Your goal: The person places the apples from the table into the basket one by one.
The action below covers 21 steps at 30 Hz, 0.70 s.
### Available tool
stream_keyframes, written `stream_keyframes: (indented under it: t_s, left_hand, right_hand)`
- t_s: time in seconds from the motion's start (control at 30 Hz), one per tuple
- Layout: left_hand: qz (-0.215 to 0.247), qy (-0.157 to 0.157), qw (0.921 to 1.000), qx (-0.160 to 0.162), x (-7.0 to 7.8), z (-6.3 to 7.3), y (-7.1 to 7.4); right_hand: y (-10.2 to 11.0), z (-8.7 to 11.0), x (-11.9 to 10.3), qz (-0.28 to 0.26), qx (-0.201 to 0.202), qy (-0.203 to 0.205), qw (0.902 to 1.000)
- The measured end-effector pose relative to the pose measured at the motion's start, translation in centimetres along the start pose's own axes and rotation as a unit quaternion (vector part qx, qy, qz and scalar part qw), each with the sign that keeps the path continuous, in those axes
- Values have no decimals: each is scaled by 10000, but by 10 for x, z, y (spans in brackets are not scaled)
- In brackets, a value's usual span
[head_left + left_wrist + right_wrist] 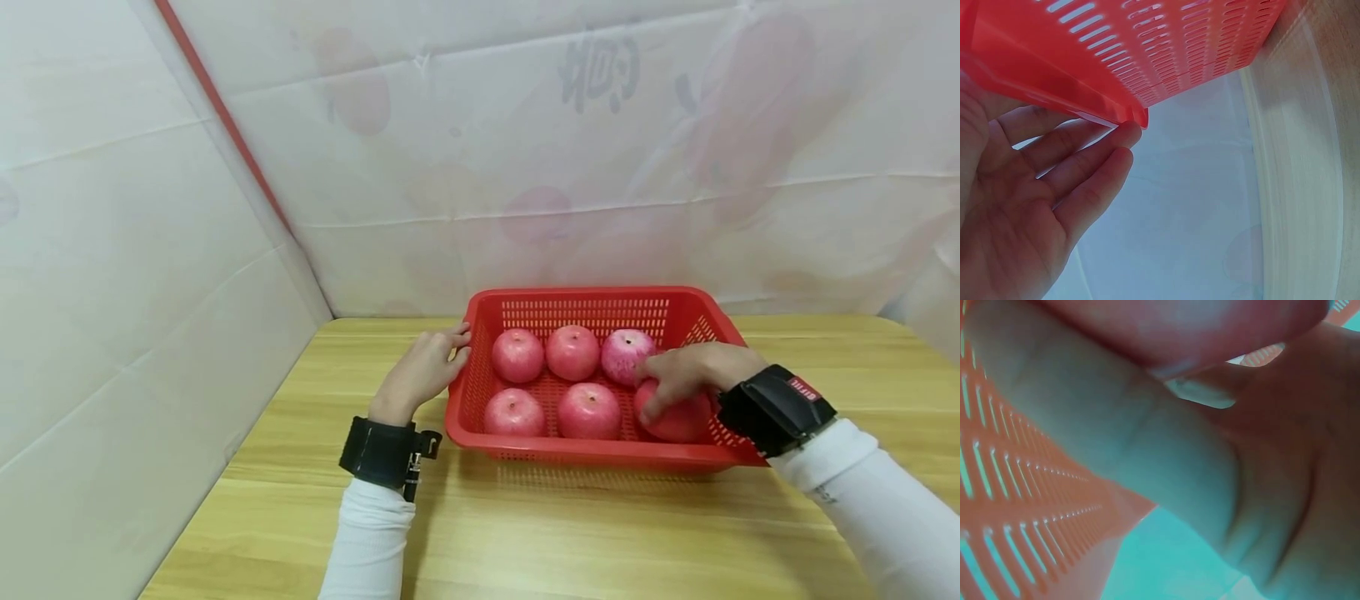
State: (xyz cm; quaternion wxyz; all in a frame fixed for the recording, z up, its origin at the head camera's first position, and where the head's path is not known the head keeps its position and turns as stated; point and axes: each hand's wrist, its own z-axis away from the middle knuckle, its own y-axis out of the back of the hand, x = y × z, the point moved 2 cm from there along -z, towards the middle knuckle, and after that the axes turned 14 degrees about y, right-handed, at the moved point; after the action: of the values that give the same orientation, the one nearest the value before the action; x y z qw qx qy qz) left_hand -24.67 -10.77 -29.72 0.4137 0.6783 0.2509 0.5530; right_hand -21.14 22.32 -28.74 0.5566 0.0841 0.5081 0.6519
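A red plastic basket (600, 450) with slotted walls holds several pinkish-red apples. Three sit in its back row: a left apple (517, 356), a middle apple (573, 352) and a streaked, paler one (627, 357). Two more, a front-left apple (514, 413) and a front-middle apple (589, 411), lie nearer me. At the front right corner my right hand (693, 371) grips another apple (681, 419), its fingers and thumb around it; the right wrist view shows this apple (1210, 328) close up. My left hand (423, 371) touches the basket's left rim with nearly straight fingers (1094, 187).
The basket stands on a light wood-grain table (540, 533), close to its back edge. Behind it hangs a pale printed sheet (465, 158), and another covers the left side (135, 292). Black bands (381, 452) circle both wrists.
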Motion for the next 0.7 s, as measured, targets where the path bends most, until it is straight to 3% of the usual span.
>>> stream_keyframes:
  t_s: [0.13, 0.7]
  left_hand:
    - [-6, -5, 10000, -13, 0, 0, -1]
    - [-185, -95, 9997, 90, -1, -1, -1]
  right_hand:
    - [0, 0, 1, 127, -108, -45, 9999]
    - [-2, 4, 1, -465, 124, -228, 9986]
